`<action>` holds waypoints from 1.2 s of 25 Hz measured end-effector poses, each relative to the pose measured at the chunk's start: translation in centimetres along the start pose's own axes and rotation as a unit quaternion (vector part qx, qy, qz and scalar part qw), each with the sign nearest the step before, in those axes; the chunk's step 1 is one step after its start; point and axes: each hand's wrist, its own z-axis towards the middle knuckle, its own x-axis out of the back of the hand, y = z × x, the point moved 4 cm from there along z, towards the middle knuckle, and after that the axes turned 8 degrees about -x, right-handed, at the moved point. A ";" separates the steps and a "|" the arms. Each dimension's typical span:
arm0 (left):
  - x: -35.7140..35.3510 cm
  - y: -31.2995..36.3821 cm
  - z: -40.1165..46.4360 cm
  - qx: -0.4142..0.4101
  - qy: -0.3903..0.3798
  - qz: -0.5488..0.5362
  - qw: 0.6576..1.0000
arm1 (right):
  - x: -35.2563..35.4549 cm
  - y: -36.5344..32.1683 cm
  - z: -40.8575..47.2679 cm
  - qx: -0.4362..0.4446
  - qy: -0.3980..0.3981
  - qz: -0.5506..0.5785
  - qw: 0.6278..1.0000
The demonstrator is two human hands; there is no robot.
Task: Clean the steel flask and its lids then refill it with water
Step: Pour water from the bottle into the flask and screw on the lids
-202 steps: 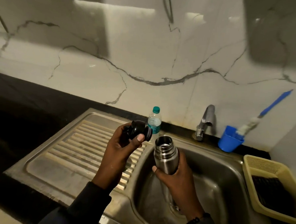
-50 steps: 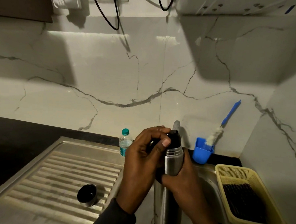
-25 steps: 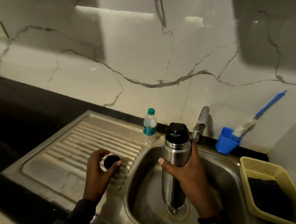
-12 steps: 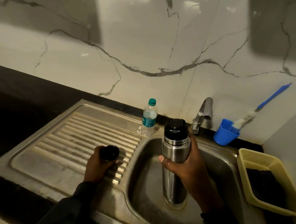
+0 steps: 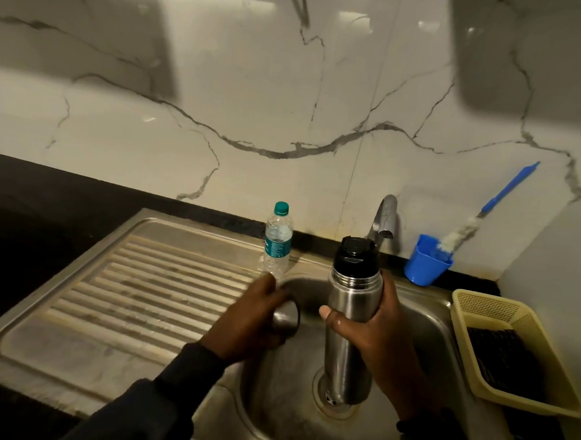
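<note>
Motion blur smears the left hand (image 5: 246, 322) and the steel cup lid (image 5: 286, 319) its grip is curled around, so the lid's rim is hard to make out; both forearms run off the bottom edge. Using the sink (image 5: 422, 314) as landmark: the steel flask (image 5: 349, 327) stands upright over the drain at the basin's middle, brushed steel with a ribbed neck and a black stopper lid (image 5: 355, 258) seated on top. The right hand (image 5: 374, 335) wraps the flask's upper body, thumb across the front. The cup lid hovers over the basin's left rim, just beside the flask but apart from it. Left of the sink lies the ribbed drainboard (image 5: 137, 299); behind its back-left corner stands a plastic water bottle (image 5: 278, 241); behind it rises the tap (image 5: 383, 218), with a blue cup (image 5: 425, 264) holding a bottle brush (image 5: 484, 213) further right. A yellow basket (image 5: 473, 303) sits at the right rim, against the worktop's side wall.
</note>
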 end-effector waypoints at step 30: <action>10.1 11.2 4.2 0.052 0.166 -0.361 0.916 | 2.2 -2.9 -1.5 0.005 -0.051 -0.046 0.998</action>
